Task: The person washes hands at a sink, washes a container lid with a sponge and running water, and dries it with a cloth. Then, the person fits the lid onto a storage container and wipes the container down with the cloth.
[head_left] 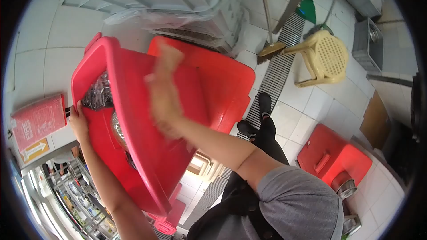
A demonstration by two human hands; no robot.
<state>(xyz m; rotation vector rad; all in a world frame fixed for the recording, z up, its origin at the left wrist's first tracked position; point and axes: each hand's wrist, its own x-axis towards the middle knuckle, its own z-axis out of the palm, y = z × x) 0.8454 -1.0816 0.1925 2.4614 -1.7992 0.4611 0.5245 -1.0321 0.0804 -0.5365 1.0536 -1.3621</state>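
Note:
A large red plastic bin (155, 151) is tilted on its side in front of me, its opening turned to the left. Inside lie dark bundles wrapped in clear plastic (98, 94). My left hand (79, 123) is closed on the bin's left rim, thumb pointing up. My right hand (163, 91) is over the outer side wall of the bin, smeared by motion; I cannot tell whether it touches the wall or how its fingers are set. Behind the bin is a flat red lid-like panel (227, 84).
Grey plastic crates (195, 22) stand behind. A cream stool (327, 58) and a broom (270, 51) are on the tiled floor by a drain grate (275, 80). Another red container (329, 155) with metal pots (344, 184) is at right. A red FIRE sign (39, 120) is at left.

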